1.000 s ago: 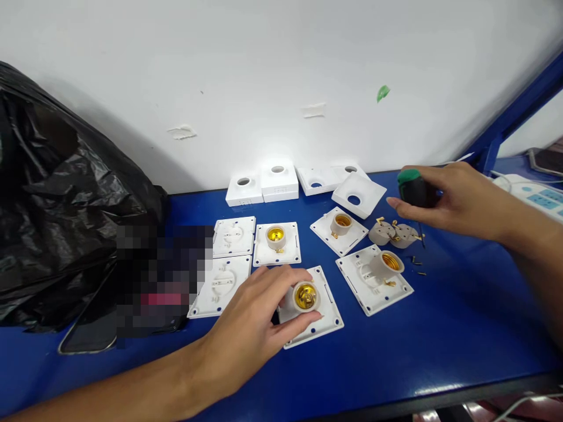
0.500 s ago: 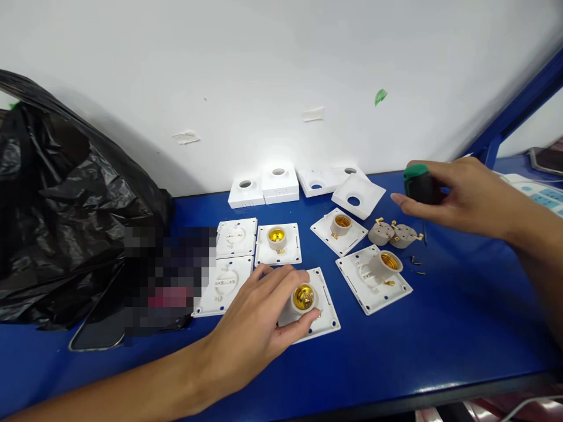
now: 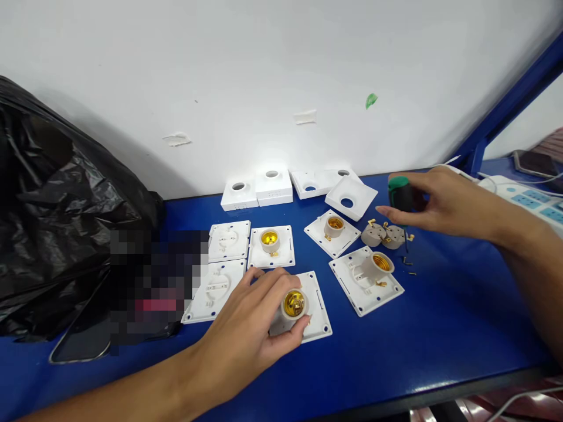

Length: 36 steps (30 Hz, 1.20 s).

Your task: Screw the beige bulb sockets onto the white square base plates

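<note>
My left hand (image 3: 257,325) curls its thumb and fingers around a lamp socket (image 3: 294,303) with a brass thread, which sits on a square white base plate (image 3: 319,305). Over on the right, my right hand (image 3: 433,202) grips the green and black handle of a screwdriver (image 3: 399,196). The shaft points down, its tip close by a small screw (image 3: 407,261); I cannot tell if they touch. A second screw (image 3: 412,273) lies just nearer. Two loose sockets (image 3: 373,233) rest upside down beside the shaft.
Other base plates (image 3: 220,287) lie around, some bearing sockets (image 3: 270,240). White square covers (image 3: 352,198) stand along the wall. A black plastic bag (image 3: 65,223) and a phone (image 3: 81,340) are on the left, a power strip (image 3: 528,196) on the right of the blue table (image 3: 396,351).
My right hand has lowered the screwdriver, bringing its tip to the small screws. My left hand keeps its hold on the socket. The whole view has shifted slightly.
</note>
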Tool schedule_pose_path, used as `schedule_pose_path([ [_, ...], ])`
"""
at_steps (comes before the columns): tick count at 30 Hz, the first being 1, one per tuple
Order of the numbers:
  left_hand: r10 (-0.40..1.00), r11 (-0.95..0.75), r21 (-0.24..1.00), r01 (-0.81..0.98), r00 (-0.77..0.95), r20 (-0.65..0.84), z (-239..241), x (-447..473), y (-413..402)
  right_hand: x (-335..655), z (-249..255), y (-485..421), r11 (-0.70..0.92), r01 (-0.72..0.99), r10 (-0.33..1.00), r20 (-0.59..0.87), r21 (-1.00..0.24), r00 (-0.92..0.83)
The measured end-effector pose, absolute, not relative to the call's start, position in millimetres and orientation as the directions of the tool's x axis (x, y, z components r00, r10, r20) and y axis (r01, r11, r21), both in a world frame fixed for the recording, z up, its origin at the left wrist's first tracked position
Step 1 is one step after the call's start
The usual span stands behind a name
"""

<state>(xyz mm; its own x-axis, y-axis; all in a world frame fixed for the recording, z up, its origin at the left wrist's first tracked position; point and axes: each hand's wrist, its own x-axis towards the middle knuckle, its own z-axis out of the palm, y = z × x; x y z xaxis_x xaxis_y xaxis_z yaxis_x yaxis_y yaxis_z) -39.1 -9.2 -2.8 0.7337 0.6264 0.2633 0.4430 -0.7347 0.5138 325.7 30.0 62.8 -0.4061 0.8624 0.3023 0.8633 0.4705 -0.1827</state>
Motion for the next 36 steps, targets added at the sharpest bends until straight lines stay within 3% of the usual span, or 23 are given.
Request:
schedule_pose_path([
  [11,0.64,-0.721,0.516,0.463,0.731,0.238,0.3,-37.8,-9.6,322.3,62.4,27.4,0.48,0.833,0.87,0.271,-0.274,-0.412],
  [21,0.655,-0.698,0.542,0.468,0.723,0.219,0.3,-37.5,-10.8,319.1,62.3,24.8,0.464,0.844,0.883,0.222,-0.269,-0.415],
  [29,0.675,-0.672,0.557,0.488,0.713,0.191,-0.9,-38.6,-12.4,315.1,71.0,18.7,0.475,0.804,0.86,0.383,-0.357,-0.338],
  [36,0.679,-0.664,0.584,0.467,0.704,0.21,0.9,-38.4,-13.5,301.0,74.3,11.1,0.571,0.695,0.733,0.652,-0.436,-0.194],
])
